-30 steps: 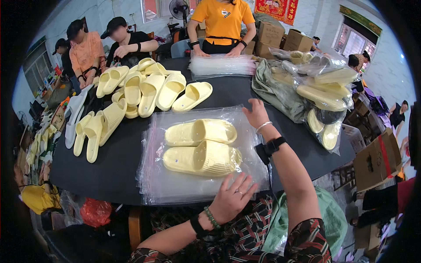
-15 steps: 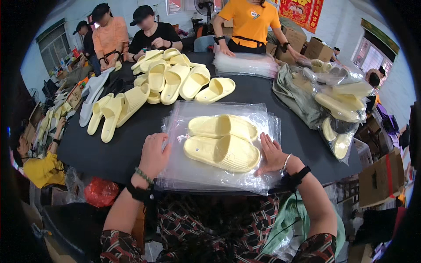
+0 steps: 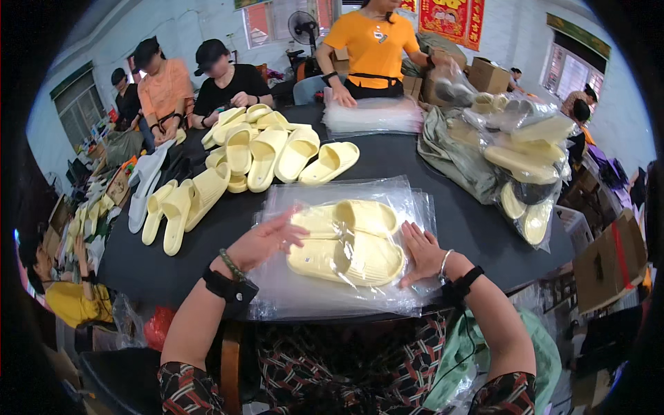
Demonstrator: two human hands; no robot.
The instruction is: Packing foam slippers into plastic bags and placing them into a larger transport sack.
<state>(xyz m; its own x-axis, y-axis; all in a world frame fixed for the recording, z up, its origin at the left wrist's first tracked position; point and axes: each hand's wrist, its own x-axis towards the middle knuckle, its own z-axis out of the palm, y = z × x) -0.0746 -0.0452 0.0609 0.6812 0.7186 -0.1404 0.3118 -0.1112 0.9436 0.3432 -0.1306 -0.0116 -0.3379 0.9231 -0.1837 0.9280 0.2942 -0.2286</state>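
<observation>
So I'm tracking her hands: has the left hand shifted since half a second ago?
Yes. The left hand has moved right, from the left edge of the plastic bag toward the bagged yellow slippers.

Packing workshop: yellow slippers heaped on table, cardboard boxes, plastic bags.

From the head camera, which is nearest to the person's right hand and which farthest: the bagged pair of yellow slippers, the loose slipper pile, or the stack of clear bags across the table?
1. Bagged pair of yellow slippers: touching the right hand, just left of it.
2. Stack of clear bags: across the table, straight ahead.
3. Loose slipper pile: far left. Close to the stack's distance; hard to call.
</observation>
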